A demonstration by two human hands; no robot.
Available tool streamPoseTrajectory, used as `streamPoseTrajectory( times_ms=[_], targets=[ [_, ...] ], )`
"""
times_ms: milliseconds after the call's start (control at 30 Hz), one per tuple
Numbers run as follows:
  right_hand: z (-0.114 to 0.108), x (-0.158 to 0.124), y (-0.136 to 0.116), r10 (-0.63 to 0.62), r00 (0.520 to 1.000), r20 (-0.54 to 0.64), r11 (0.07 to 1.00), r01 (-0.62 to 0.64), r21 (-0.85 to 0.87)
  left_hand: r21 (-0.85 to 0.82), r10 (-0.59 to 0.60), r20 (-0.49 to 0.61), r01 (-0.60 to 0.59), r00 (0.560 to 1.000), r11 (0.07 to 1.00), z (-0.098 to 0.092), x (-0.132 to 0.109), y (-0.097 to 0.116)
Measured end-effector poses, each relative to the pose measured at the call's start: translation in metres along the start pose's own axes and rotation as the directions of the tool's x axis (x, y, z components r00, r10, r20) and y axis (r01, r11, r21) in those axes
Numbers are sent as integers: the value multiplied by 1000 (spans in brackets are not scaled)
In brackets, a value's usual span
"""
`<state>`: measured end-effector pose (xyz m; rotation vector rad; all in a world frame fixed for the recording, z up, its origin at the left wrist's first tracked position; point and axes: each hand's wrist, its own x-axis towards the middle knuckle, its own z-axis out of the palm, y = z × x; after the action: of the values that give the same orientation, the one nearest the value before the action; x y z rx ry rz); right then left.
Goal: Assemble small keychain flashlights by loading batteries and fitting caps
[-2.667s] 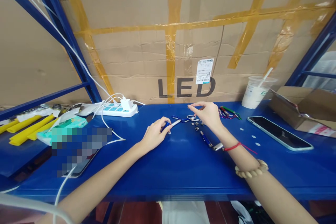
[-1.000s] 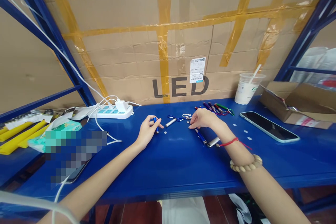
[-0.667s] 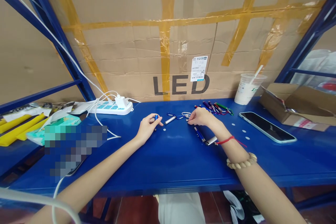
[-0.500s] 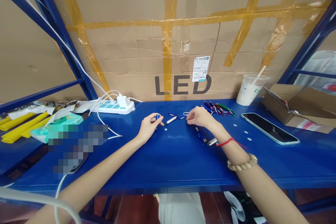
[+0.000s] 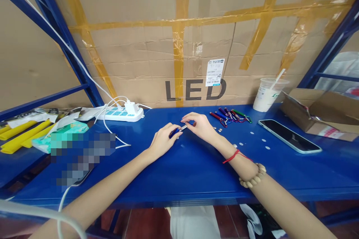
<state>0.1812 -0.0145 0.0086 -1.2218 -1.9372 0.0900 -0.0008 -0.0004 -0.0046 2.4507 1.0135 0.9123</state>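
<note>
Both hands are on one small blue light (image 5: 176,131), held low over the middle of the bench (image 5: 182,173). My left hand (image 5: 162,142) has its fingers closed round the blue barrel, I guess to stop it turning. My right hand (image 5: 200,127) pinches the silver end between thumb and forefinger. The other coloured lights (image 5: 230,115) lie bunched just behind my right hand. Loose round discs (image 5: 266,148) sit scattered near the phone (image 5: 289,135), probably so they're reachable but out of the way.

Pixelated patch (image 5: 82,153) at left, small torch (image 5: 180,129) mostly hidden between fingers (image 5: 169,134)
</note>
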Motion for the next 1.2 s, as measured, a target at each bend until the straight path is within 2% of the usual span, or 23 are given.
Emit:
streamPoseTrajectory(
  times_ms=[100, 233, 500, 633, 833, 1033, 1100, 1200],
  targets=[
    [2, 1, 0, -12, 1000, -28, 1000, 11, -12, 13, -7, -19, 7, 1000, 1000, -1, 1, -1],
    [2, 1, 4, 7, 1000, -7, 999, -7, -41, 39, -26, -27, 27, 999, 999, -2, 1, -1],
    [3, 0, 4, 121, 990, -72, 990, -126, -66, -36, -46, 34, 47, 998, 998, -3, 0, 3],
    [2, 1, -6, 174, 981, -88, 983, -168, 69, -76, -63, 17, 64, 998, 995, -4, 0, 4],
    [1, 1, -16, 214, 976, 27, 890, -207, 406, -99, -94, 39, 98, 995, 990, -3, 1, 2],
    [1, 0, -19, 139, 990, -21, 908, -119, 403, -256, -9, 28, 16, 1000, 966, -3, -4, 5],
    [1, 0, -20, 139, 990, -8, 904, -124, 408, -247, 28, 0, -27, 1000, 969, -3, -6, 5],
    [2, -2, -17, 150, 987, 62, 890, -162, 426, -137, 54, -23, -57, 998, 989, -1, -9, 4]
  ],
)
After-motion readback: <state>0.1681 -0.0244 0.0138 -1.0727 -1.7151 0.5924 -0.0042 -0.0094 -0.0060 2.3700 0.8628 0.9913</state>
